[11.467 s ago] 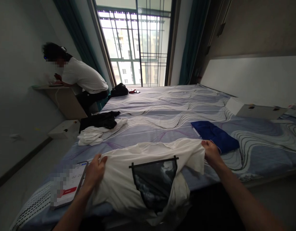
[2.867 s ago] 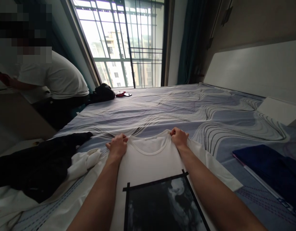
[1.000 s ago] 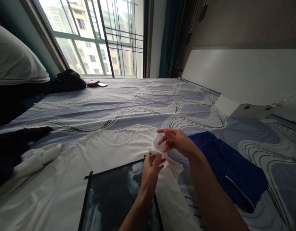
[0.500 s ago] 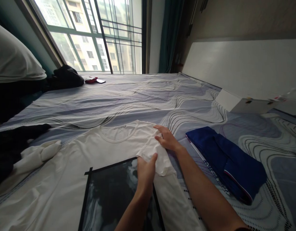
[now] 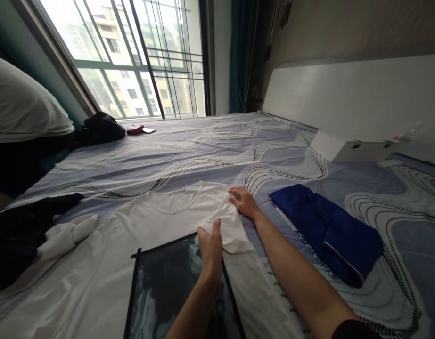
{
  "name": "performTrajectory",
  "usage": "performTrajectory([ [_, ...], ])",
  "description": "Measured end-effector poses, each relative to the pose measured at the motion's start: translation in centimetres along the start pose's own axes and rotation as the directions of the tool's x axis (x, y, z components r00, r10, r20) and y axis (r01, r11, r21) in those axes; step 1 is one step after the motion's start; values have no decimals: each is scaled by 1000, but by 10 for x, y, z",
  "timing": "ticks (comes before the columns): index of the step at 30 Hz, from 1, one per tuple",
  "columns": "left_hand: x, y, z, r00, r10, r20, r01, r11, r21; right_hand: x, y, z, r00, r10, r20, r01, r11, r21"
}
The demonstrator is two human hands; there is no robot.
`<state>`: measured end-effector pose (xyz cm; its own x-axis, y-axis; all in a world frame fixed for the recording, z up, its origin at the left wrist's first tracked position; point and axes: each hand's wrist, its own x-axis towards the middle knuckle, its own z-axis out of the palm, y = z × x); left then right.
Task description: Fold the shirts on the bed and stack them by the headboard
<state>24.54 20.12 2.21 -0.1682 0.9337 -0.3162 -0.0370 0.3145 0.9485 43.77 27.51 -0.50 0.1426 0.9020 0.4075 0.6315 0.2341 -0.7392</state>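
A white T-shirt (image 5: 125, 245) lies spread out, its neckline away from me. On it rests a dark sheet with a black taped border (image 5: 164, 282) and a cloudy grey picture. My left hand (image 5: 210, 252) is over the sheet's upper right corner, thumb stretched up and apart from the fingers; its fingertips touch the corner by the shirt fabric. At the shirt's right shoulder edge, my right hand (image 5: 244, 203) touches the cloth with curved fingers, a gap showing between thumb and index finger. Part of the sleeve lies folded inward between the hands.
Folded blue garment (image 5: 326, 230) lies to the right on the patterned bedsheet (image 5: 210, 141). A white box (image 5: 348, 148) stands by the headboard. Dark clothing (image 5: 29, 235) is at the left, where another person's white top (image 5: 26, 99) shows. A black bag (image 5: 102, 127) sits near the window.
My left hand has let go of the sleeve fabric and drawn slightly back, its thumb lifting. The right hand remains at the shoulder edge. The view has shifted slightly.
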Motion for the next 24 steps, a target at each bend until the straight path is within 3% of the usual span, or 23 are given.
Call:
performTrajectory([
  [3,19,12,-11,994,-107,27,109,991,-74,-37,-17,-13,997,2,75,-19,975,223],
  [5,24,17,-17,989,-121,85,133,978,-160,-77,-36,-24,986,-37,163,-4,969,246],
  [7,25,18,-21,983,-59,175,95,974,-206,-120,-56,-32,976,-71,208,49,993,109],
  [10,25,18,-25,940,-8,341,69,984,-167,-163,-80,-40,986,2,167,26,985,-168],
  [13,27,22,-30,927,-7,374,50,993,-107,-170,-89,-48,991,52,124,-13,955,-296],
  [18,30,28,-35,934,6,358,9,999,-40,-163,-79,-61,998,57,-5,-54,929,-365],
  [21,28,27,-35,914,-15,406,1,999,36,-164,-71,-56,999,28,33,-14,924,-381],
  [24,29,29,-38,895,-11,446,-48,991,121,-163,-64,-53,998,47,41,-33,956,-292],
])
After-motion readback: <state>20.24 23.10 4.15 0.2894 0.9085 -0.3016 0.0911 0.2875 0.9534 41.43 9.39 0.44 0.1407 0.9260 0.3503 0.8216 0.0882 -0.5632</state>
